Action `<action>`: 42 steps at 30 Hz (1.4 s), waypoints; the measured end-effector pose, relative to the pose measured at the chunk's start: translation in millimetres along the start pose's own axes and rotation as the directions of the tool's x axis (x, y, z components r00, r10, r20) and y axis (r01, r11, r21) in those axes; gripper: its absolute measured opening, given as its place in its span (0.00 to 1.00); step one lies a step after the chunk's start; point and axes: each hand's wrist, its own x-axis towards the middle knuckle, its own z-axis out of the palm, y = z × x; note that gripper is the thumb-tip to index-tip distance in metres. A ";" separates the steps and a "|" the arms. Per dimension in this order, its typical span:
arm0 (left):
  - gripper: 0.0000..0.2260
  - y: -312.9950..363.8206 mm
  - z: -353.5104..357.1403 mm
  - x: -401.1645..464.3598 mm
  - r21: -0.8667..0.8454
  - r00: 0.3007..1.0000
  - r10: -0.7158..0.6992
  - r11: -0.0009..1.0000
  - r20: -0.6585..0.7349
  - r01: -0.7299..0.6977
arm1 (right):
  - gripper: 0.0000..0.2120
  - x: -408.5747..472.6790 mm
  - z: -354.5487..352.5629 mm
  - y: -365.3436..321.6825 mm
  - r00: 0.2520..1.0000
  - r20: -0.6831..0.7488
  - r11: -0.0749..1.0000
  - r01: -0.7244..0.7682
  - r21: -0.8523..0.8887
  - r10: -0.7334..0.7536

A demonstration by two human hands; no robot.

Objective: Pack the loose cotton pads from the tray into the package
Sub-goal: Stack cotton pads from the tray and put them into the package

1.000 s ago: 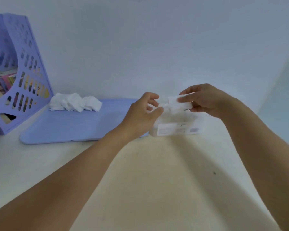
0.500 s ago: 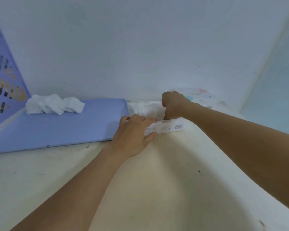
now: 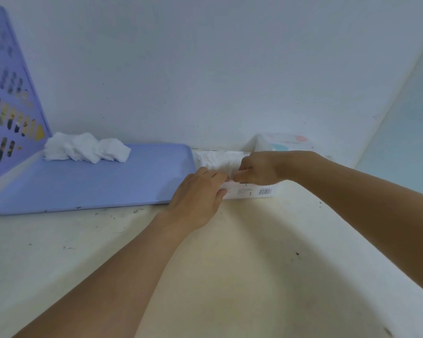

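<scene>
A heap of loose white cotton pads (image 3: 86,150) lies at the far left corner of the lavender tray (image 3: 91,186). The white package (image 3: 252,191), with a barcode on its front, lies on the table just right of the tray, and white pads (image 3: 217,160) show in its open top. My left hand (image 3: 198,191) grips the package's left end. My right hand (image 3: 259,170) is closed over the top of the package, fingers pinched at its opening; what they pinch is hidden.
A purple perforated file rack (image 3: 7,98) stands at the far left behind the tray. A pale box (image 3: 281,142) sits against the wall behind my right hand. The cream table (image 3: 230,264) meets white walls at the back and right.
The package came down from mid-air onto the table beside the tray. My right hand went from holding a pad above it to pressing into its top. My left hand moved onto its left end.
</scene>
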 end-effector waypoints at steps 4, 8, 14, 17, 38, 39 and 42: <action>0.11 -0.2 -3.5 1.7 0.029 1.000 -0.013 0.999 0.011 0.012 | 0.29 -7.3 -9.0 -14.0 0.988 0.092 0.971 -0.098 -0.218 0.120; 0.09 -2.9 -9.9 2.7 -0.019 0.998 -0.066 0.998 0.023 0.066 | 0.34 0.8 -8.2 -14.7 0.981 0.129 0.988 -0.142 -0.055 0.148; 0.08 -7.7 -13.8 8.9 -0.073 0.991 -0.103 0.991 0.087 0.109 | 0.33 5.4 -5.3 -14.4 0.969 0.154 0.982 -0.190 -0.019 0.191; 0.12 -13.3 -18.8 12.6 -0.264 0.990 -0.093 0.957 0.108 0.119 | 0.23 -0.4 -23.8 -19.1 0.957 0.247 0.974 -0.189 0.125 0.154; 0.32 -251.9 -119.3 -77.2 -0.582 0.479 -0.858 0.489 -0.187 0.650 | 0.50 213.8 17.0 -239.9 0.955 -0.279 0.773 0.098 0.627 0.105; 0.33 -255.8 -117.9 -74.7 -0.608 0.489 -0.856 0.481 -0.170 0.631 | 0.52 217.0 15.5 -243.7 0.957 -0.270 0.804 0.079 0.589 0.103; 0.36 -265.2 -116.8 -66.7 -0.660 0.490 -0.869 0.409 -0.070 0.630 | 0.56 227.0 14.6 -252.8 0.968 -0.250 0.817 0.116 0.565 0.035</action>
